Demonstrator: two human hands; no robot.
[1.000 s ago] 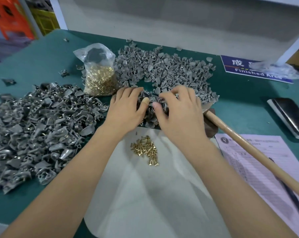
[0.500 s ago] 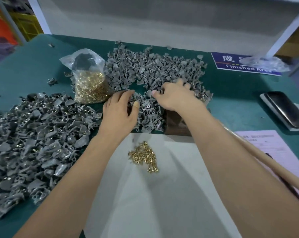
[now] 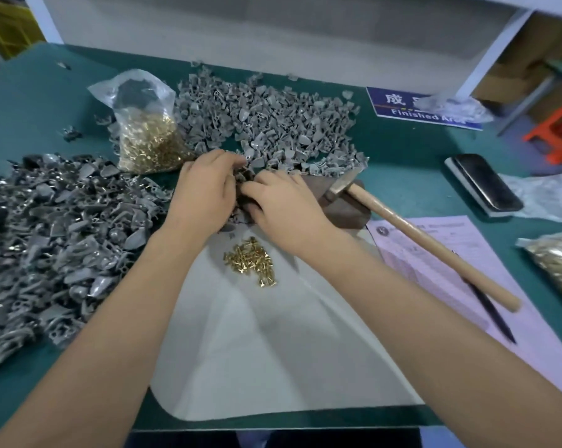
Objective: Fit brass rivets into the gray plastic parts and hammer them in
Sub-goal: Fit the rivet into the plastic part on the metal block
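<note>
At the centre of the frame both hands meet over a small cluster of gray plastic parts [image 3: 240,179] lying at the near edge of the far heap. The left hand [image 3: 202,192] has its fingers curled down into the parts, and the right hand [image 3: 282,205] curls in from the other side, fingertips touching the same cluster; whether either hand actually pinches a single piece cannot be told, since the fingers hide it. The far heap of gray parts [image 3: 273,124] spreads across the upper middle of the frame, and a second heap [image 3: 56,234] fills the left side. A small pile of loose brass rivets [image 3: 250,261] sits just below the hands on a white sheet [image 3: 273,350]. A clear bag of rivets [image 3: 143,130] stands at upper left, beside the far heap. Right of the hands a hammer [image 3: 418,237] rests with its head on a dark block [image 3: 344,205], its wooden handle slanting across a pink paper form [image 3: 467,253]. The green table [image 3: 402,150] carries it all.
</note>
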